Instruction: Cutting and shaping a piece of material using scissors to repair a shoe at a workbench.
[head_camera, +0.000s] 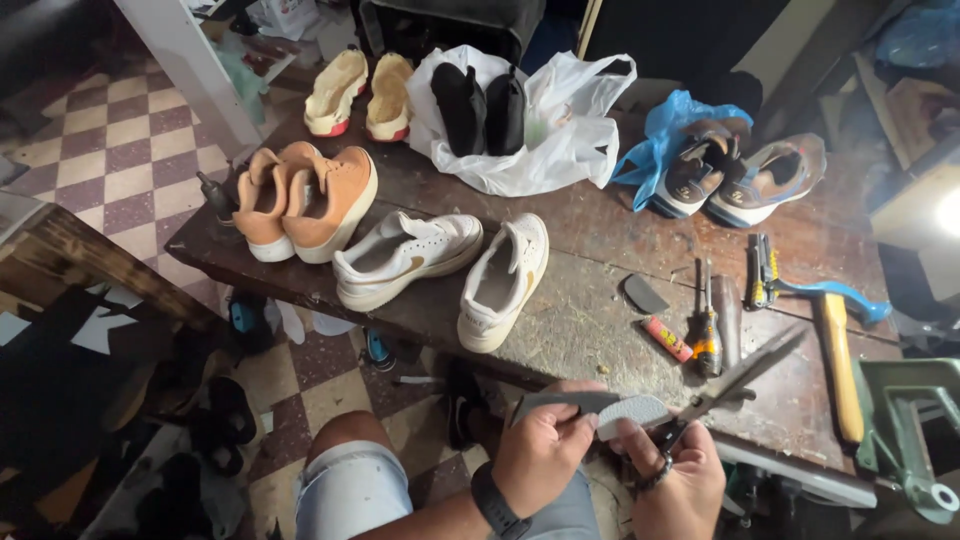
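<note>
A: Your left hand (540, 452) is closed around a thin grey and white rubber sole piece (600, 410). Your fingers pinch it from the top. It sits low in the picture, right over the near edge of the old brown wooden table (600, 310).

B: And your right hand (685, 480)?

A: Its fingers are closed in the handles of big dark metal scissors (735, 385). The blades are open a little and point up and to the right, over the table. They touch the right end of the sole piece.

B: Is there room to move?

A: Yes, a bit. The table part just in front of your hands is bare and scratched. Your knee in pale blue shorts (350, 485) is under your left arm.

B: What is close by?

A: A pair of white sneakers with gold marks (445, 265) lies to the left. One hangs over the table edge. Orange-tan sneakers (305, 200) are behind them. To the right, a screwdriver with an orange and black handle (707, 335) and a small red tube (666, 338) lie near the scissor tips. A hammer with a yellow wooden handle (838, 365) is farther right. A green metal stand (905, 440) is at the right edge.

B: And at the back?

A: Black shoes in a white plastic bag (560, 130), well apart from your hands.
</note>
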